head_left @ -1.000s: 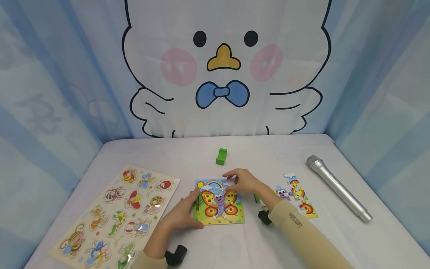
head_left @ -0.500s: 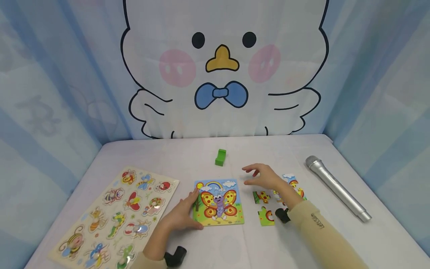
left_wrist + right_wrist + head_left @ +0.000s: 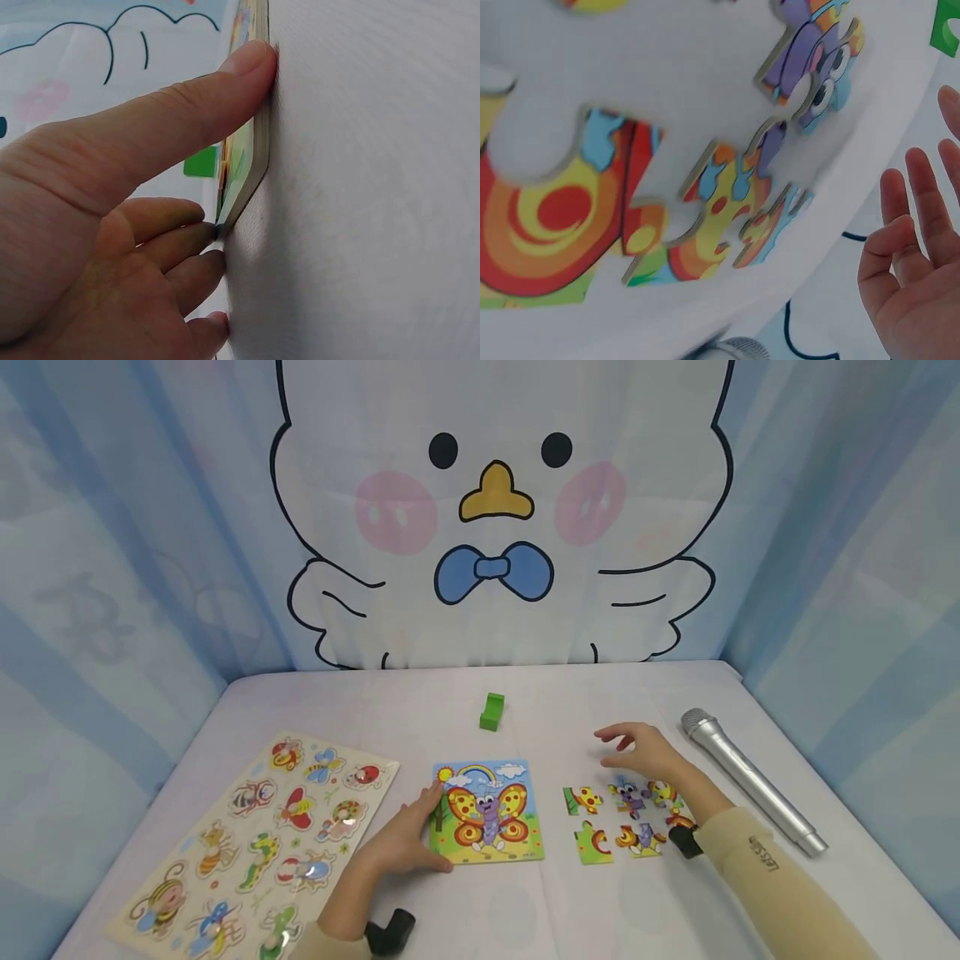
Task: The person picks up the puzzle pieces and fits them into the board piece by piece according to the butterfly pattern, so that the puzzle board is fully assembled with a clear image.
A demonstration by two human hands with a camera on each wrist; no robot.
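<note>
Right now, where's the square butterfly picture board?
In the head view, the butterfly board lies centrally on the table, with the left hand at its left edge, loose puzzle pieces to its right and the green block beyond it.

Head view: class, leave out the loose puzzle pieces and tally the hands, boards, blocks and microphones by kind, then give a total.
Hands (left hand, right hand): 2
Boards (butterfly board, insect board): 2
Green block: 1
Silver microphone: 1
Total: 6
</note>
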